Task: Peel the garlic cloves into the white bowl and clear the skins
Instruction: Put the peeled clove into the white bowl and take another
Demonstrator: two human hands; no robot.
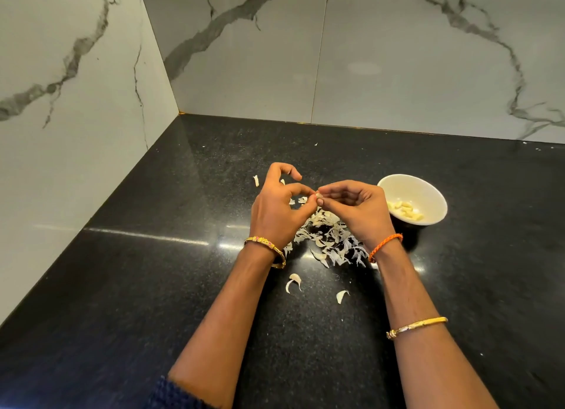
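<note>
Several peeled cloves [405,210] in white bowl [428,188]

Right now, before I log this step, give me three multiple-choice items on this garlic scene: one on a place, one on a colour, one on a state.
1. Where does the white bowl stand?
A. by the right hand
B. by the left elbow
C. against the back wall

2. What colour is the countertop?
A. white
B. black
C. brown

3. What is happening to the garlic clove?
A. it lies in the bowl
B. it rests on the skins
C. both hands pinch it

Answers: 1 A, the bowl sits just right of that hand. 2 B, speckled black stone. 3 C, the left hand and right fingertips meet on it.
</note>
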